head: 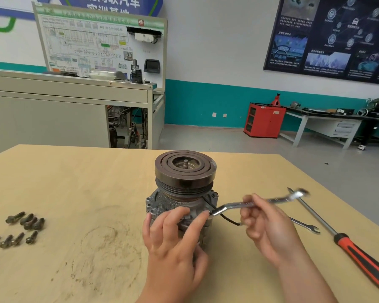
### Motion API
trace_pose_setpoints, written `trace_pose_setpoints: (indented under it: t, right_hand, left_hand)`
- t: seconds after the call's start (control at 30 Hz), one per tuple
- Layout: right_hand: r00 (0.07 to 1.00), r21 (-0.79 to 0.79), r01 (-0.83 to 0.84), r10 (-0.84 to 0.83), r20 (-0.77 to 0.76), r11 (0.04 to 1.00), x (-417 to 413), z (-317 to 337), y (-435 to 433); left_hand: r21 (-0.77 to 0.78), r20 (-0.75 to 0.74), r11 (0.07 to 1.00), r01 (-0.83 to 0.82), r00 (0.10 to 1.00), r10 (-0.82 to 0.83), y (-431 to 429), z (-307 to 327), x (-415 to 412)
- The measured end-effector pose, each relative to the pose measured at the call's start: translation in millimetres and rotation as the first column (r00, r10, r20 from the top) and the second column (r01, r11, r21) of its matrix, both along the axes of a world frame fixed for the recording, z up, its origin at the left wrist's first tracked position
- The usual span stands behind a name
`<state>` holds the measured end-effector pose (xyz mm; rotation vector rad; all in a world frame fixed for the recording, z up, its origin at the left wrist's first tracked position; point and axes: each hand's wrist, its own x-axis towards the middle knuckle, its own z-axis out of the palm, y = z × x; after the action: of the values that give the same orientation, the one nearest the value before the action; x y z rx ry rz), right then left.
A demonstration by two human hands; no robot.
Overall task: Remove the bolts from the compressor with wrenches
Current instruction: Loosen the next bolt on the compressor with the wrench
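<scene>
Compressor (184, 193) stands on end at the middle of the table (74, 182), pulley up. The pulley is a dark brown steel disc with concentric grooves and a splined shaft stub at its centre. Below it the cast aluminium body is grey, rough and grimy, with lugged flange ears. One bolt head (215, 194) sits in the right rear ear.

My left hand (175, 243) wraps the near side of the body, fingers curled over the casting, with the index fingertip up against the wrench's near end. My right hand (267, 224) pinches the ring wrench (260, 203) mid-shank between thumb and fingers. The wrench is bright chrome, a cranked double-ring type. Its near ring is at the body's right edge; I can't tell whether it is seated on a fastener, my fingertip hides that. Its far ring is blurred. A thin black wire (228, 219) loops out from the body under the wrench.

To the right, flat on the table: a small chrome open-end wrench (306, 227), partly behind my right hand, and a long screwdriver (359, 252) with a steel shaft and a red-and-black moulded handle.

Far left: loose bolts (24, 221), dark, flanged heads, lying in two rough rows. The tabletop is pale plywood, smudged with a greasy ring mark left of the compressor.

Behind: a grey metal bench (53, 101) and a red steel cabinet (264, 119) by the teal wall.
</scene>
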<state>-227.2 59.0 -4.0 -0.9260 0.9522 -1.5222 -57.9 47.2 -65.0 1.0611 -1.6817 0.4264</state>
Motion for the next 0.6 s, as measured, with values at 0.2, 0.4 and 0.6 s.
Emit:
trace_pose_setpoints:
  t: [0.2, 0.4, 0.6]
  right_hand:
    - [0.976, -0.019, 0.08, -0.074, 0.205, 0.997, 9, 9, -29]
    - [0.951, -0.232, 0.305, -0.286, 0.114, 0.923, 29, -21, 32]
    - [0.881, -0.392, 0.24, -0.369, -0.297, 0.888, 48, -25, 57]
  left_hand:
    - [0.008, -0.012, 1.0, 0.008, 1.0, -0.008, 2, 2, 0]
    - [0.051, -0.042, 0.998, 0.03, 0.999, -0.027, 5, 1, 1]
    - [0.055, -0.033, 0.998, 0.028, 0.999, -0.027, 4, 1, 1]
